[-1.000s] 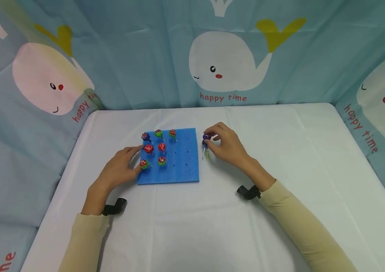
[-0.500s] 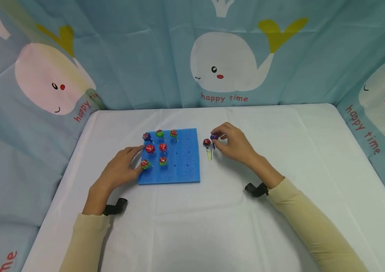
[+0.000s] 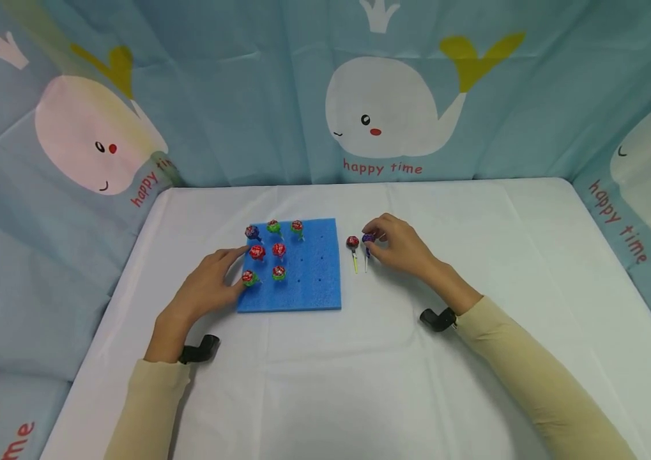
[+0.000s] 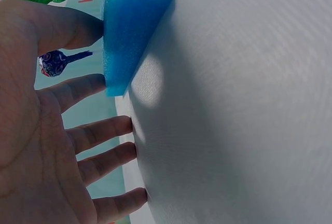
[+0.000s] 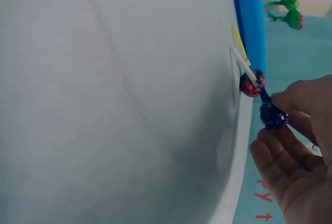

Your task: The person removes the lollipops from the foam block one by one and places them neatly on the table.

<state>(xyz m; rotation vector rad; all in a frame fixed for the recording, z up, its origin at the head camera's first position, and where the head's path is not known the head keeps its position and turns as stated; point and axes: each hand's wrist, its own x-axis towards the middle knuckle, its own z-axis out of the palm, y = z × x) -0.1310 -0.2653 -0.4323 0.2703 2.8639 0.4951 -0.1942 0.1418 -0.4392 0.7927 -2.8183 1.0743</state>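
My right hand (image 3: pixel 402 247) pinches the wrapped head of a purple lollipop (image 5: pixel 273 116) between thumb and fingers, right of the blue foam board (image 3: pixel 319 295). Its white stick points toward me in the head view. Just left of it, a red lollipop (image 3: pixel 352 242) with a yellow stick lies on the table, apart from the board. My left hand (image 3: pixel 207 287) rests at the board's left edge. In the left wrist view, its thumb (image 4: pixel 78 27) and index finger touch the foam, while the other fingertips reach the cloth.
Several lollipops stand in the board's left part, among them a red one (image 3: pixel 257 253), a green-and-red one (image 3: pixel 297 226) and a dark blue one (image 3: pixel 252 232). Small holes show on its right side. A white cloth (image 3: pixel 325 383) covers the table; a whale-print curtain (image 3: pixel 279 128) hangs behind.
My right hand has shifted right with the purple lollipop, away from the red one, which now lies uncovered. The left hand stays against the board. The whole view has shifted slightly.
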